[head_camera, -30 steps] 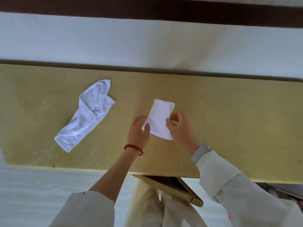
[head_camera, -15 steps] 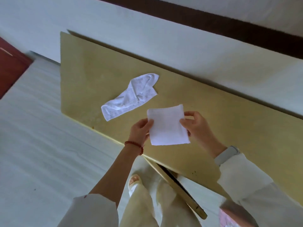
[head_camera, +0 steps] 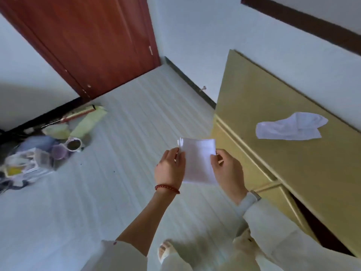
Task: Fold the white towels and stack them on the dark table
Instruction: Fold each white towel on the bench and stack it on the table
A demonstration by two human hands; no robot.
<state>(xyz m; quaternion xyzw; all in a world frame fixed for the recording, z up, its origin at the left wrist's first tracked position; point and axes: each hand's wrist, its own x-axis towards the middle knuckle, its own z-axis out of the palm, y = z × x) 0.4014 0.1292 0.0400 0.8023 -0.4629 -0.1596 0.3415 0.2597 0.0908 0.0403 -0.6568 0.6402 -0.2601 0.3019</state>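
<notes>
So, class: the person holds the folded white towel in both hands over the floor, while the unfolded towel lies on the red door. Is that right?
Not quite. The head view shows the unfolded towel lying on the yellow cabinet top, not on the red door. The rest stands: the left hand and right hand hold the folded white towel over the floor.

Yellow-olive cabinet top point(head_camera: 293, 173) against the wall, right side | one loosely crumpled white towel point(head_camera: 291, 127) lies on it near the wall | pale striped floor point(head_camera: 117, 173) | blurred clutter of containers point(head_camera: 48, 145) at left
</notes>
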